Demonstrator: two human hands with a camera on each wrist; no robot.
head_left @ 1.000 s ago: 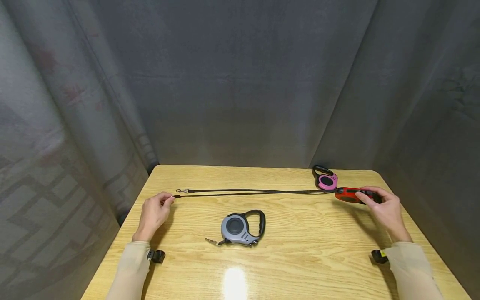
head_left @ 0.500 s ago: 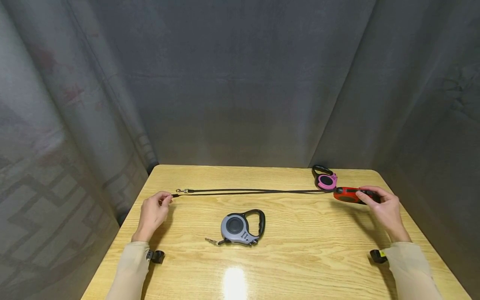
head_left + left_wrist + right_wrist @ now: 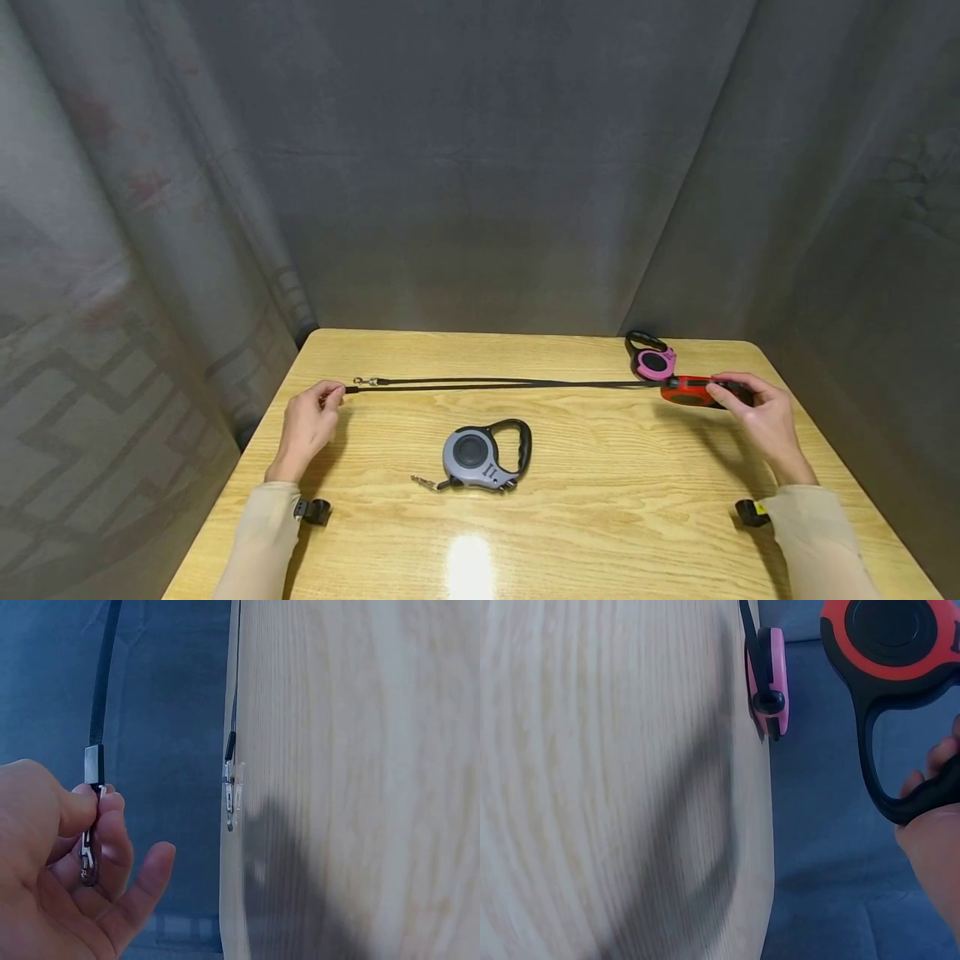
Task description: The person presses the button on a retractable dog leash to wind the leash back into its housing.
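My left hand pinches the metal clip at the end of a black leash tape, which runs across the wooden table. At its far end is a red retractable leash, held just above the table at the right; my right hand grips its black handle. A pink retractable leash lies just behind the red one. Its own tape runs left to a clip lying on the table. A grey retractable leash lies in the middle, nearer to me.
Grey curtains surround the table on all sides. The grey leash's clip sticks out to its left. The table's left corner and right edge are close to my hands.
My right hand has shifted the red leash slightly to the left. The left hand still pinches the clip in nearly the same place.
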